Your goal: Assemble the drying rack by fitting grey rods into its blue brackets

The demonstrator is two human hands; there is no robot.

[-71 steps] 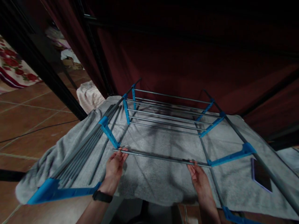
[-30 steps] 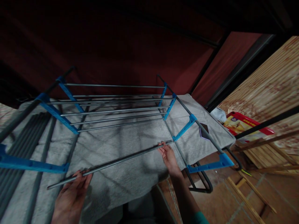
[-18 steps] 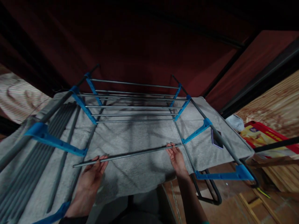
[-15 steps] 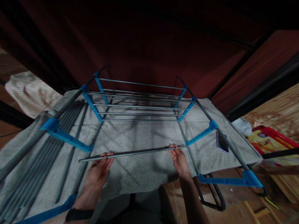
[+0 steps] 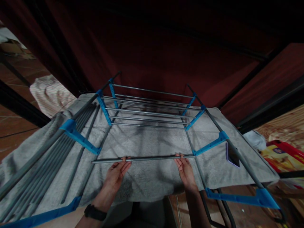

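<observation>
A thin grey metal tube lies crosswise between my hands, above the towel. My left hand pinches it left of its middle, and its left end sticks out past the fingers. My right hand grips it near the right end. That end meets or nearly meets the blue plastic bracket on the rack's right side; whether it is seated I cannot tell. The matching left bracket is beyond the tube's free left end. Farther back, several crossbars join blue brackets of the rack frame.
Several loose grey tubes lie side by side at the left on a grey towel. A phone rests on the towel at the right, beside the frame's side tube. A red and yellow package stands beyond the right edge.
My left hand has slid rightward along the tube, leaving more of its left end free. My right hand still holds near the right end. The view has shifted slightly.
</observation>
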